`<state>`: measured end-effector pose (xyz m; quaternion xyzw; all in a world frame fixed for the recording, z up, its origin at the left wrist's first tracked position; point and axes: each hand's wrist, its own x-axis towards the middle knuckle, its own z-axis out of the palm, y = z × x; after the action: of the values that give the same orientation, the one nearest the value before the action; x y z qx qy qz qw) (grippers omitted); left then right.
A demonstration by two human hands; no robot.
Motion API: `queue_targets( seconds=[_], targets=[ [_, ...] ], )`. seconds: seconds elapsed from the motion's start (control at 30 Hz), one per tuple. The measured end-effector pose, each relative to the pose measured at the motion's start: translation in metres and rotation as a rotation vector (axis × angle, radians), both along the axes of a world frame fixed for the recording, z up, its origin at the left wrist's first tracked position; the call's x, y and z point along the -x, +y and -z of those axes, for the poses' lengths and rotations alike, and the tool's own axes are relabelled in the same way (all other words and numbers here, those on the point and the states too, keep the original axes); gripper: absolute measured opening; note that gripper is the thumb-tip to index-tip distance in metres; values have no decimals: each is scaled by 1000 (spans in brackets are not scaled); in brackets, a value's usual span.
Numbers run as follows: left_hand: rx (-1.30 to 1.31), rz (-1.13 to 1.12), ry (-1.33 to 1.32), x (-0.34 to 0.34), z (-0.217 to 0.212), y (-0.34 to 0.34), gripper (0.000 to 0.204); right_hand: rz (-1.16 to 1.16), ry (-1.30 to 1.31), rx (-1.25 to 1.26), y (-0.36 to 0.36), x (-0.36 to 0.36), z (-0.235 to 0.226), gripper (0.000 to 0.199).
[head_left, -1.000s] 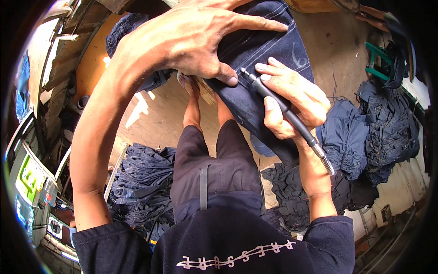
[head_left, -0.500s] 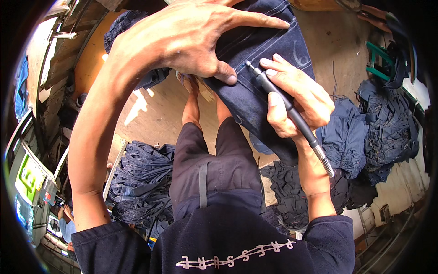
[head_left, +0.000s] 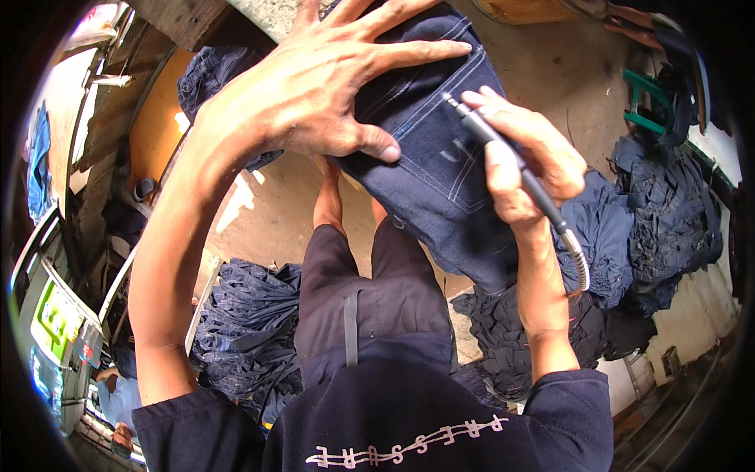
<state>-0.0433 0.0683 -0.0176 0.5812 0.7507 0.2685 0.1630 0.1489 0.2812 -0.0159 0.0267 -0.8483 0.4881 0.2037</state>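
My left hand lies with fingers spread on dark blue denim jeans, near the top of the view. The thumb rests beside a stitched seam. In my right hand is a slim black rotary handpiece, gripped like a pen, with a springy metal sleeve at its rear. Its metal tip points up and left over the denim, close to the double stitching; whether it touches I cannot tell. Pale chalk-like marks and stitched pocket lines show below the tip. A small lighter blue patch marks the seam between thumb and tip.
A heap of dark denim lies left of my legs. Black garments and more denim piles are on the right. A green stool stands at the far right. Another person is at the lower left.
The jeans have shifted, and pocket stitching now shows under the handpiece. My left hand has moved slightly left with its fingers spread wider. My right hand has moved a little right with the handpiece.
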Motion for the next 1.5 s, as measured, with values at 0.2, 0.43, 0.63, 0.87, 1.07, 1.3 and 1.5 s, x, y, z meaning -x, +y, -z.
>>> queue_targets(
  seconds=[0.2, 0.43, 0.63, 0.87, 1.07, 1.3, 1.5],
  targets=[
    [176, 109, 163, 6, 1, 11, 119, -58, 28, -85, 0, 2, 6, 29],
    [283, 145, 133, 6, -12, 13, 123, -71, 21, -76, 0, 4, 4, 28],
    [299, 130, 93, 7, -19, 10, 124, -43, 21, -93, -1, 3, 5, 28],
    [376, 142, 84, 10, -21, 14, 123, -10, 22, -98, 0, 4, 6, 28],
    [373, 143, 96, 10, -20, 12, 122, 21, 23, -122, -1, 4, 7, 29],
    [198, 145, -7, 10, -13, 13, 123, -58, 27, -82, -1, 2, 7, 29],
    [255, 109, 85, 7, -24, 12, 104, 86, -30, 76, 6, 2, -2, 31]
  ],
)
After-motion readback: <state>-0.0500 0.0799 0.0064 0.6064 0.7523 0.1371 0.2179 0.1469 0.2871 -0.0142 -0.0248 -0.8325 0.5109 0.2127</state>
